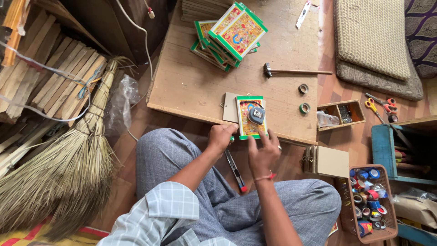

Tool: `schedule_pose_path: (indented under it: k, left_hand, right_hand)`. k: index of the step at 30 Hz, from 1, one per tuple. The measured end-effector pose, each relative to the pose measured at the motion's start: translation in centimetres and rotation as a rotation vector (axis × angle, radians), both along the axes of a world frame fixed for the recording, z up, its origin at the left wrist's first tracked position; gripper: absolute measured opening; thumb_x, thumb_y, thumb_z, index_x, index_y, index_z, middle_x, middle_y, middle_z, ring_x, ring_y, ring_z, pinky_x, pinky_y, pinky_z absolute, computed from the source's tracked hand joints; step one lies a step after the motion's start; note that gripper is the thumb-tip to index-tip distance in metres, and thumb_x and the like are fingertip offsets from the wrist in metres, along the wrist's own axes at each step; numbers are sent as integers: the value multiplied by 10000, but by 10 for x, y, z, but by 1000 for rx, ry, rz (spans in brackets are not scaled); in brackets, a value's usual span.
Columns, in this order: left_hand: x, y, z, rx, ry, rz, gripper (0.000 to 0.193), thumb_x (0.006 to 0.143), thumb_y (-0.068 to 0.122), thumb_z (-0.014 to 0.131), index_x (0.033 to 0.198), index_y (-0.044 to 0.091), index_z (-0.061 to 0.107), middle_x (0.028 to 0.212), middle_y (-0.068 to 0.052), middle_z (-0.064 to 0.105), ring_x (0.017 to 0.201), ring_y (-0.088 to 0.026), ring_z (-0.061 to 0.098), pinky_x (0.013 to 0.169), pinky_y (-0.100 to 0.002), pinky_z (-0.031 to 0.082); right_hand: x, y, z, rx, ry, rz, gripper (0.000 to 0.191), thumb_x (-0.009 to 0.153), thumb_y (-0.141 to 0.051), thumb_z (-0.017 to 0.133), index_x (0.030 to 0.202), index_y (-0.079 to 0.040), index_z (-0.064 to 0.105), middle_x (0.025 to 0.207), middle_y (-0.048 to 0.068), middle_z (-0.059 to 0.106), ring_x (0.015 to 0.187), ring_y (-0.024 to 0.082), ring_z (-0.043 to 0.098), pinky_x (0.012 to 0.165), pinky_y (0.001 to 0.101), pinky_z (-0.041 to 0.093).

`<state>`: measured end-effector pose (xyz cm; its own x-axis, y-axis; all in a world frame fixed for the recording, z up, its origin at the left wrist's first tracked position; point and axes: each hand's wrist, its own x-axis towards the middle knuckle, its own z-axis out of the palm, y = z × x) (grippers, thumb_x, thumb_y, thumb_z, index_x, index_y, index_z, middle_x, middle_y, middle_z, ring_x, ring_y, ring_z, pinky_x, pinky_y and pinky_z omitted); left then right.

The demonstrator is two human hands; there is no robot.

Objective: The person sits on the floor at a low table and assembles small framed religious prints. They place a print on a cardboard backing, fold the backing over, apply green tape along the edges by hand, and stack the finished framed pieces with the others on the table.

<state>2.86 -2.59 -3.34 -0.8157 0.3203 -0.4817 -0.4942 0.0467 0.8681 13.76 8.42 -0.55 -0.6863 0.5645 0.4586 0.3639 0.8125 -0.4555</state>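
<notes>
A small green-edged picture panel (249,105) lies at the near edge of a low wooden board (205,77), with a grey tape measure (256,115) resting on it. My left hand (221,136) pinches the panel's near left corner, fingers closed on a small green bit. My right hand (263,150) presses its fingertips on the panel's near right edge. A plain cardboard piece (229,105) sticks out from under the panel on the left. A dark utility knife (235,170) lies on my lap below the hands.
A stack of similar green-edged panels (230,34) sits at the far side of the board, with a hammer (291,71) and two tape rolls (304,98) to the right. A basket of tape rolls (369,200), scissors (375,107), a small wooden tray (341,115) and a broom (68,159) surround me.
</notes>
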Motion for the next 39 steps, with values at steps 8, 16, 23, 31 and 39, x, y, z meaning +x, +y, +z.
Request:
schedule_pose_path:
  k: [8,16,23,31,39]
  left_hand:
    - [1,0,-12,118,-39,105,348,863,302,741,783,-36,749,654,-78,686,511,-126,603,468,-287,475]
    - [-1,-2,2,86,-249,-12,293,840,330,745,818,38,747,583,-58,627,445,-149,563,399,-293,384]
    - [13,8,-2,272,-247,-207,232,841,249,810,821,33,728,590,-37,609,447,-113,520,401,-275,346]
    - [5,7,2,304,-236,-138,139,820,150,815,837,33,742,628,-13,628,506,-102,579,453,-257,411]
    - [-1,5,15,505,-117,-181,157,855,171,791,857,15,768,678,-17,663,555,-93,591,511,-253,452]
  right_hand:
    - [-16,-13,9,119,-183,-32,583,688,-448,862,1085,-34,761,1298,261,616,1158,421,622,990,531,469]
    - [-8,5,29,35,-262,15,545,725,-479,855,1085,-77,775,1251,194,659,1125,339,641,988,571,403]
    - [-43,43,29,11,11,239,598,814,-238,819,1315,28,631,1236,241,655,1097,404,646,932,452,519]
    - [-43,90,7,-40,6,-127,466,739,-257,864,1126,-35,729,1082,200,710,997,388,678,896,463,524]
    - [-12,94,-19,-1265,238,-75,276,947,-198,729,1134,5,741,890,91,722,658,187,637,530,286,458]
